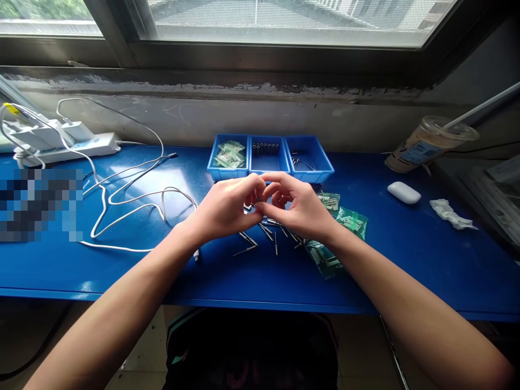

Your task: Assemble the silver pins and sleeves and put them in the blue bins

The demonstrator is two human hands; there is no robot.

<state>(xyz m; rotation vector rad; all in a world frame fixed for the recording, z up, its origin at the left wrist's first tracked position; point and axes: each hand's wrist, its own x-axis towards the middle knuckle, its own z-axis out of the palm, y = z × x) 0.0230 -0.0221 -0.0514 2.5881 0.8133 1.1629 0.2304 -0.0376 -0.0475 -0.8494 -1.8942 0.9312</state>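
My left hand (233,205) and my right hand (298,206) meet fingertip to fingertip above the table, both with curled, pinching fingers. Between the fingertips a small dark metal piece (259,199) shows, mostly hidden, so its kind is unclear. Beneath the hands lie several loose silver pop rivets (276,244), scattered on the blue surface. Just beyond stand three joined blue bins: the left bin (227,174) holds small clear packets (230,155), the middle bin (269,163) a row of short metal cylinders (265,146), and the right bin (311,174) a few rivets (296,162).
Green-tinted plastic bags (351,222) of parts lie by my right forearm. White cables (103,211) run from a power strip (77,149) across the left of the blue table (252,287). Farther right are a drink cup (422,146), a white case (404,193) and crumpled tissue (450,214).
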